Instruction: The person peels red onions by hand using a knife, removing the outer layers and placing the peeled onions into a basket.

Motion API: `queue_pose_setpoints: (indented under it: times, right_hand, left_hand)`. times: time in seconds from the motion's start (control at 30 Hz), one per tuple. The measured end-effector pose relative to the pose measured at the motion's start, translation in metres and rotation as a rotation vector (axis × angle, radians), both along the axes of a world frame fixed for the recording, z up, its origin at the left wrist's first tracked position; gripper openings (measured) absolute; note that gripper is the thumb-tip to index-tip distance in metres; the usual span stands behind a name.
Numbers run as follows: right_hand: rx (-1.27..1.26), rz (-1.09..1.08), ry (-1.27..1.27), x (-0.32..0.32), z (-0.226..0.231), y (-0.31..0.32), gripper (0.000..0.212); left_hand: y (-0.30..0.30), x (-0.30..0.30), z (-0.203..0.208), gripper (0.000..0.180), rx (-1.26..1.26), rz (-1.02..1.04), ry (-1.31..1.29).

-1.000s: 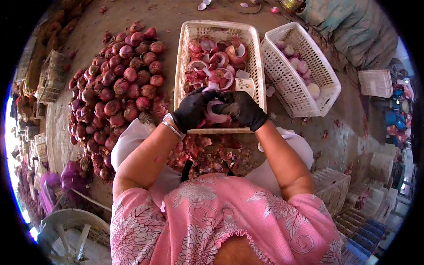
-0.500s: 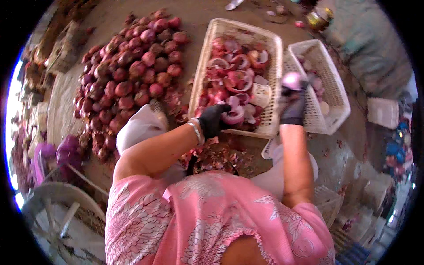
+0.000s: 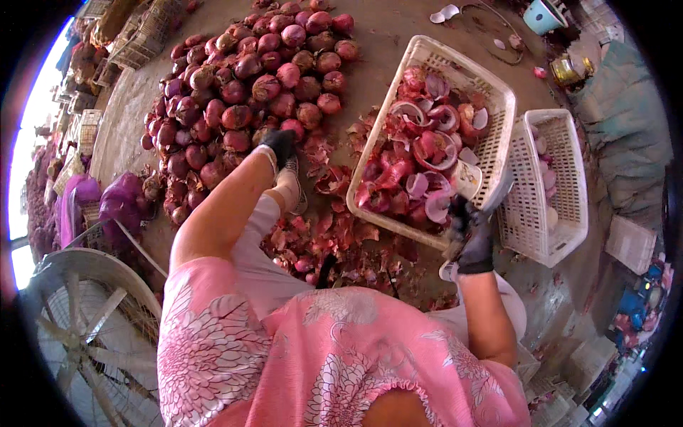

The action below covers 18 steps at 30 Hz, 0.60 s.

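My left hand, in a black glove, reaches to the near right edge of a big heap of red onions. Its fingertips meet a red onion; how the dark fingers lie around it is unclear. Over the near right corner of a white crate is my right hand, also black-gloved and closed. A blurred grey blade, seemingly a knife, sticks up from it. Onion skins and cut outer rings fill much of this crate, with a pale cup-like container among them.
A second white crate with peeled onions stands to the right. Loose skins cover the floor between my legs. A large fan is at the lower left, near purple net bags. Green-grey sacking lies at the far right.
My left hand has left the crate of skins and moved to the onion heap. My right hand has come back from the second crate, and the pale peeled onion is gone from it.
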State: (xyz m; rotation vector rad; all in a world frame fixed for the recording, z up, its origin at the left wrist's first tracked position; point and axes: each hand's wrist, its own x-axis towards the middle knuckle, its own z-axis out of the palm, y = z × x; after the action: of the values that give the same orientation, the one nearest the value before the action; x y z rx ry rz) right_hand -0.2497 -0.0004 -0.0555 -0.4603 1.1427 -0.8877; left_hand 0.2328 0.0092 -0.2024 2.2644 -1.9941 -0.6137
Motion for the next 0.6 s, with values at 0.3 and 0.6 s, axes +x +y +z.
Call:
queue_pose_setpoints:
  times: [0.3,0.6]
  right_hand:
    - [0.290,-0.034,0.161,0.039,-0.006,0.029,0.023]
    - [0.321,0.214,0.168,0.040,-0.003,0.019,0.027]
  left_hand:
    - [-0.070,0.013,-0.094,0.086,0.358,0.643,-0.070]
    - [-0.084,0.000,-0.124,0.078,0.306,0.547,-0.215]
